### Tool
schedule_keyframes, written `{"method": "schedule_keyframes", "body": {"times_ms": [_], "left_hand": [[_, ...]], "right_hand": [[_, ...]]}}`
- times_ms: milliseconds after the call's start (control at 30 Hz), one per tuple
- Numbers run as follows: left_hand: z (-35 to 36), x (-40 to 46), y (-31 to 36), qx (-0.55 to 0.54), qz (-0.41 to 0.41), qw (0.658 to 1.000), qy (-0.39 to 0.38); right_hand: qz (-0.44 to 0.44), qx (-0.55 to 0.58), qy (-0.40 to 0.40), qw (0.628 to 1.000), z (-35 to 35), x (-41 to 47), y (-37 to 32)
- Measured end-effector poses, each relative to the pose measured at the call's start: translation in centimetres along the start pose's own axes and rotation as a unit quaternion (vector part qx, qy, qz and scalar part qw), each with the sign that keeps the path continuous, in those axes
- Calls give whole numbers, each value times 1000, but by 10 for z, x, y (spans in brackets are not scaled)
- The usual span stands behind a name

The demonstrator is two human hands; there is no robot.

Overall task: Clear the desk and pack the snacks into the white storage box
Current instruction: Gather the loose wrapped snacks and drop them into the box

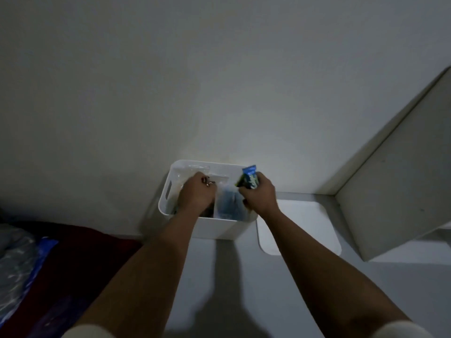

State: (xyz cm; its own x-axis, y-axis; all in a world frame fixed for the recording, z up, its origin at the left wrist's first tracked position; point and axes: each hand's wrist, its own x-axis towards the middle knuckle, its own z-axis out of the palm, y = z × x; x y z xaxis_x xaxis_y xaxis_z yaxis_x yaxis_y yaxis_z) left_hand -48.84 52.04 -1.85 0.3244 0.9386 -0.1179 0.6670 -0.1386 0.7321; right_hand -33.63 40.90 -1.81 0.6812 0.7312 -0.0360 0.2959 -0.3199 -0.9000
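Observation:
The white storage box (pixel 168 189) stands on the desk against the wall, with clear plastic bags (pixel 228 203) of snacks inside. My left hand (pixel 196 192) reaches down into the box's left half, fingers curled on a clear bag there. My right hand (pixel 260 191) grips a blue and green snack packet (pixel 249 178) above the box's right rim. What lies under my left hand is hidden.
The box's white lid (pixel 307 225) lies flat on the desk just right of the box. A white panel (pixel 395 186) leans at the right. A dark red cloth (pixel 80 242) with a blue-edged plastic bag (pixel 19 259) sits at the lower left.

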Motion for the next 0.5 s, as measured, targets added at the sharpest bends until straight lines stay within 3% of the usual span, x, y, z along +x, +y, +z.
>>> {"method": "schedule_keyframes", "body": {"times_ms": [167, 333, 400, 500], "left_hand": [[-39, 43, -6, -57, -62, 996, 34], [-31, 59, -31, -100, -128, 987, -19], [-23, 57, -41, -102, -148, 983, -29], [-8, 53, -43, -89, -149, 984, -43]], "right_hand": [[8, -30, -132, 991, 62, 31, -54], [60, -105, -206, 971, 98, 40, -53], [61, -116, -219, 967, 94, 45, -47], [32, -126, -175, 976, 68, 51, -32]]}}
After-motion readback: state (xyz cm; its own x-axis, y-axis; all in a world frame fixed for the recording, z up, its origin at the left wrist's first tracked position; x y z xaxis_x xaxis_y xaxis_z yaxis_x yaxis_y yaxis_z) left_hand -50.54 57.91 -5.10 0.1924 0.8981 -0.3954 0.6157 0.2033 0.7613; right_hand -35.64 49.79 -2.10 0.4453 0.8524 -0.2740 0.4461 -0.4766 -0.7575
